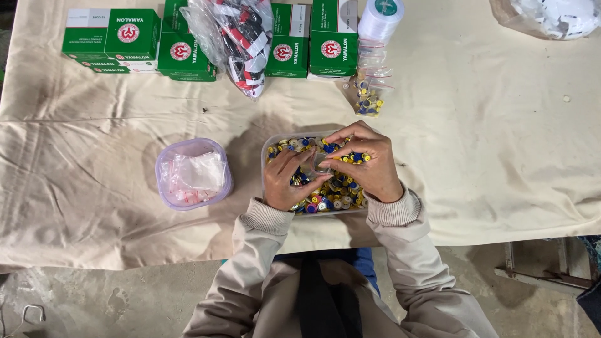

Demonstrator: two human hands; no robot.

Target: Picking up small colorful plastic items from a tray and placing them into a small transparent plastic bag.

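A clear rectangular tub (267,145) full of small blue, yellow and grey buttons (338,194) sits on the cloth-covered table right in front of me. Both hands are over it. My left hand (285,181) and my right hand (369,159) together pinch a small clear plastic bag (320,164) between their fingertips above the buttons. The bag's contents are too small to make out.
A round clear tub (191,173) of small empty plastic bags stands to the left. At the table's far edge lie green boxes (128,34), a plastic bag of red, white and black items (241,37), a white thread spool (379,19) and small filled bags (369,100).
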